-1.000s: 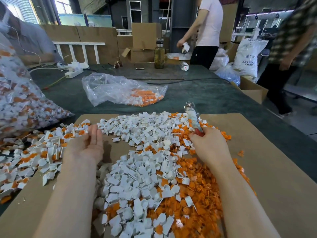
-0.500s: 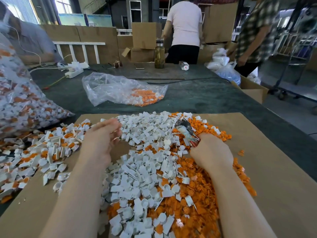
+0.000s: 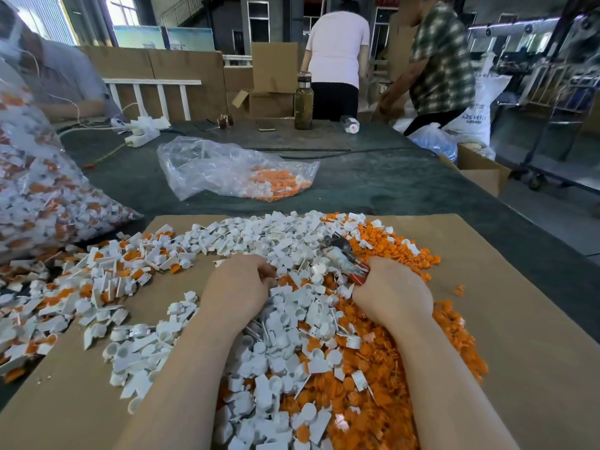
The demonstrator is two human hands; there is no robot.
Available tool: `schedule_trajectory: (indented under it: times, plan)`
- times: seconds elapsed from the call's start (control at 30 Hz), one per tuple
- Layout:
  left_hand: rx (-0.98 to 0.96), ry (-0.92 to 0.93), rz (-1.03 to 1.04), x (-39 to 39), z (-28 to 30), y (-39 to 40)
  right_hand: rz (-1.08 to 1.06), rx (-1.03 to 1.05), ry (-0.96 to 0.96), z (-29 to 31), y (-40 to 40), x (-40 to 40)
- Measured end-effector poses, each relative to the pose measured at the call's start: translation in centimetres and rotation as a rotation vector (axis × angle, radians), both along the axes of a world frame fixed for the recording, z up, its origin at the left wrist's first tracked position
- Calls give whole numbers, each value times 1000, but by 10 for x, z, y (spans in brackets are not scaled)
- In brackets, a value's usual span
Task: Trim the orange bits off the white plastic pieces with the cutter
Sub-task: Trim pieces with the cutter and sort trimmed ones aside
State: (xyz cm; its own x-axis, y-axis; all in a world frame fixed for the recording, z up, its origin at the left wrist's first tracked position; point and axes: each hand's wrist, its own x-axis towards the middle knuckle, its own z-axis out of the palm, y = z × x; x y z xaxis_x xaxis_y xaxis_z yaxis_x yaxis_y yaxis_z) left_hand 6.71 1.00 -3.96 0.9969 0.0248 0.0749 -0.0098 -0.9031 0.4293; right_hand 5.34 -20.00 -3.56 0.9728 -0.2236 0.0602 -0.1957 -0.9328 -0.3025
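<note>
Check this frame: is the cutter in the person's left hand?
No, the cutter is gripped by the right hand, while the left hand is down among the white plastic pieces.

Daylit, fairly bright. Light comes from far windows (image 3: 118, 14) at upper left, blown out w/ glare. Near cardboard sheet (image 3: 519, 319) evenly lit; soft shadows only, under both forearms. Far right of hall dimmer. Strong wide-angle bend at edges, esp. left bag (image 3: 39, 190) & right racks. Centre pile sharp; far background people slightly soft.
</note>
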Motion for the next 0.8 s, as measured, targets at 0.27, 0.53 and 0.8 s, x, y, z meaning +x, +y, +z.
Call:
schedule_trajectory:
  times: [0.27,0.53,0.8]
  plan:
    - [148,-8,-62,-2,2,-4,76,287,-154,1,4,2]
    - [169,40,-76,-2,2,-2,117,510,-255,-2,13,5]
    - [-309,-69,108,-6,14,-6,132,625,-403,2,19,4]
